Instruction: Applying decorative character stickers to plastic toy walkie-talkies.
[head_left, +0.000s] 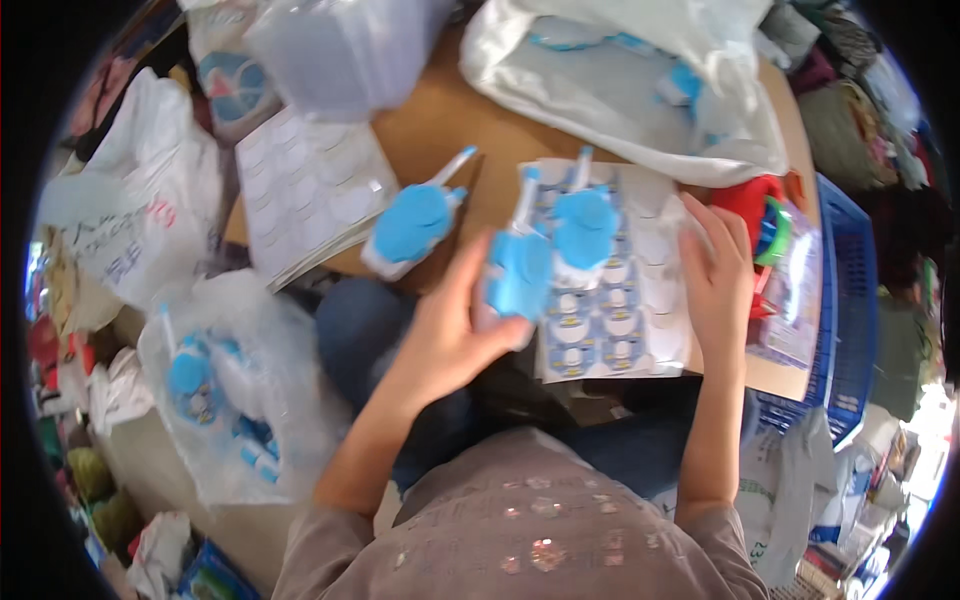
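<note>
My left hand (448,335) is closed round a blue and white toy walkie-talkie (520,272) with a white antenna, held above the left edge of a sticker sheet. A second toy walkie-talkie (585,228) lies on the sticker sheet (597,345), which has rows of round blue and white pictures. A third toy walkie-talkie (415,225) rests on the brown table left of my left hand. My right hand (716,265) is over the right part of the sheet, where blank round cut-outs (660,260) show. Its fingers are stretched out, with no object visible in them.
A white plastic bag (625,110) with blue parts is at the back. Blank label sheets (315,190) are stacked at the left. Lower left, a clear bag (270,400) contains blue toys. Red and green items (755,230) and a blue basket (850,290) stand at the right.
</note>
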